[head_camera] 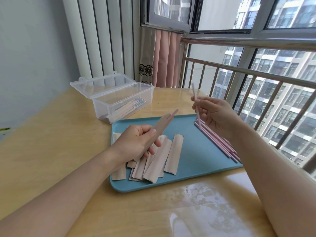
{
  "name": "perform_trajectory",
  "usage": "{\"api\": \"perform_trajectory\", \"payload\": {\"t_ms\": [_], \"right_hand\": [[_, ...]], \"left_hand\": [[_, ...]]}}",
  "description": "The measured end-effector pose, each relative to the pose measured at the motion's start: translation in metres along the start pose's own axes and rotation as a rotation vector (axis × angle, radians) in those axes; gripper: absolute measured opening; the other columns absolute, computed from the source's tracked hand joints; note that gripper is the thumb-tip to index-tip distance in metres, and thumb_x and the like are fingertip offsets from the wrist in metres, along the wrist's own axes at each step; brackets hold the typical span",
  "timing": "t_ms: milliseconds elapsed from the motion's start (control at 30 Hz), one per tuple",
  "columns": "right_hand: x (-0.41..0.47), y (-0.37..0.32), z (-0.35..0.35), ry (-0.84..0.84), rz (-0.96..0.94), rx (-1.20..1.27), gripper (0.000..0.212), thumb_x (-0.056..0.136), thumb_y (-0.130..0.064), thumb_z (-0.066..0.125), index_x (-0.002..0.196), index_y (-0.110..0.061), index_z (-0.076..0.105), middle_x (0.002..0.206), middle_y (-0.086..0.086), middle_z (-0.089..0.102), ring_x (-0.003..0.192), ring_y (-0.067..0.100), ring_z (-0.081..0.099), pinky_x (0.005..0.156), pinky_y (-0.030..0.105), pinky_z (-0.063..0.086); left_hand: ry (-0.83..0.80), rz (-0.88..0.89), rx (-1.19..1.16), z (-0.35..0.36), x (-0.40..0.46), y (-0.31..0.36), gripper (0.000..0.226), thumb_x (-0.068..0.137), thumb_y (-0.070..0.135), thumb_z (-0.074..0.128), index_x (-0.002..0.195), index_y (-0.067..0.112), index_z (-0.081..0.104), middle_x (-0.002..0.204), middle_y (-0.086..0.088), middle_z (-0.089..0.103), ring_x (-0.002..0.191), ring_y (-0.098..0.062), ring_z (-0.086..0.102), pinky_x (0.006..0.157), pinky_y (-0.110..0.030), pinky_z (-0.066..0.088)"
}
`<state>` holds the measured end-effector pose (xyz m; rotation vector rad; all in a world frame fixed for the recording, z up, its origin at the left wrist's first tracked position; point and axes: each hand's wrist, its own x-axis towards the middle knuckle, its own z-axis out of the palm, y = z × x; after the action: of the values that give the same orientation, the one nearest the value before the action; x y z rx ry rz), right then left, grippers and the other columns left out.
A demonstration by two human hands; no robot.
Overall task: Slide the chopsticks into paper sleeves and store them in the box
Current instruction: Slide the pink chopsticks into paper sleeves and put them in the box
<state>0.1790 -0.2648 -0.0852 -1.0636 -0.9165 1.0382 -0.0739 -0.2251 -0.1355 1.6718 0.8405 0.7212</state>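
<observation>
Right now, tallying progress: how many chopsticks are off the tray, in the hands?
2: one sticks out of the paper sleeve in the left hand; one pink chopstick in the right hand.

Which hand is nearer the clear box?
Left. The left hand, gripping a paper sleeve, sits just in front of the clear box; the right hand, pinching a pink chopstick, is farther off to the box's right.

The single head-worn wide-angle camera is looking forward and down from close above the wooden table (51, 142), framing the blue tray (201, 161) at centre and the window railing (239, 69) at upper right.
</observation>
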Motion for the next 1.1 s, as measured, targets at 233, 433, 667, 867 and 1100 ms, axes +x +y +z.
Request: {"api": "perform_trajectory", "payload": {"t_ms": [233, 433, 667, 867, 1100], "right_hand": [[-0.001, 0.009, 0.014, 0.014, -0.102, 0.171, 0.018, 0.096, 0.001, 0.058, 0.112, 0.008, 0.062, 0.087, 0.016, 0.07, 0.067, 0.013, 0.069, 0.064, 0.015, 0.058], [0.001, 0.012, 0.014, 0.057, -0.111, 0.083, 0.019, 0.097, 0.0, 0.058, 0.114, 0.005, 0.062, 0.087, 0.013, 0.072, 0.067, 0.011, 0.067, 0.059, 0.015, 0.055], [0.001, 0.017, 0.012, -0.057, 0.014, -0.098, 0.014, 0.095, -0.004, 0.062, 0.107, -0.005, 0.069, 0.097, 0.012, 0.075, 0.07, 0.012, 0.064, 0.059, 0.019, 0.052], [0.001, 0.026, 0.017, -0.161, 0.091, -0.124, 0.023, 0.096, -0.009, 0.062, 0.119, -0.009, 0.066, 0.107, 0.015, 0.074, 0.077, 0.017, 0.068, 0.064, 0.025, 0.054], [0.007, 0.024, 0.015, 0.155, -0.283, -0.291, 0.042, 0.095, -0.007, 0.064, 0.135, -0.008, 0.052, 0.105, 0.015, 0.074, 0.084, 0.021, 0.072, 0.071, 0.029, 0.058]], "left_hand": [[-0.023, 0.016, 0.027, 0.001, -0.001, 0.0, 0.022, 0.104, 0.022, 0.05, 0.107, 0.014, 0.07, 0.09, -0.012, 0.074, 0.062, -0.014, 0.063, 0.054, -0.025, 0.053], [-0.026, 0.034, 0.037, 0.002, 0.0, 0.0, 0.021, 0.103, 0.021, 0.05, 0.106, 0.013, 0.07, 0.087, -0.011, 0.074, 0.061, -0.013, 0.062, 0.054, -0.026, 0.053], [-0.028, 0.031, 0.036, 0.002, -0.001, 0.001, 0.022, 0.103, 0.022, 0.05, 0.108, 0.015, 0.07, 0.088, -0.009, 0.074, 0.062, -0.012, 0.063, 0.055, -0.024, 0.053], [-0.018, 0.023, 0.042, 0.001, -0.001, 0.002, 0.022, 0.103, 0.022, 0.05, 0.109, 0.014, 0.07, 0.09, -0.011, 0.074, 0.06, -0.011, 0.062, 0.055, -0.024, 0.054], [-0.011, 0.015, 0.041, 0.0, -0.001, 0.001, 0.022, 0.103, 0.023, 0.051, 0.109, 0.015, 0.071, 0.09, -0.009, 0.075, 0.061, -0.011, 0.062, 0.055, -0.024, 0.053]]}}
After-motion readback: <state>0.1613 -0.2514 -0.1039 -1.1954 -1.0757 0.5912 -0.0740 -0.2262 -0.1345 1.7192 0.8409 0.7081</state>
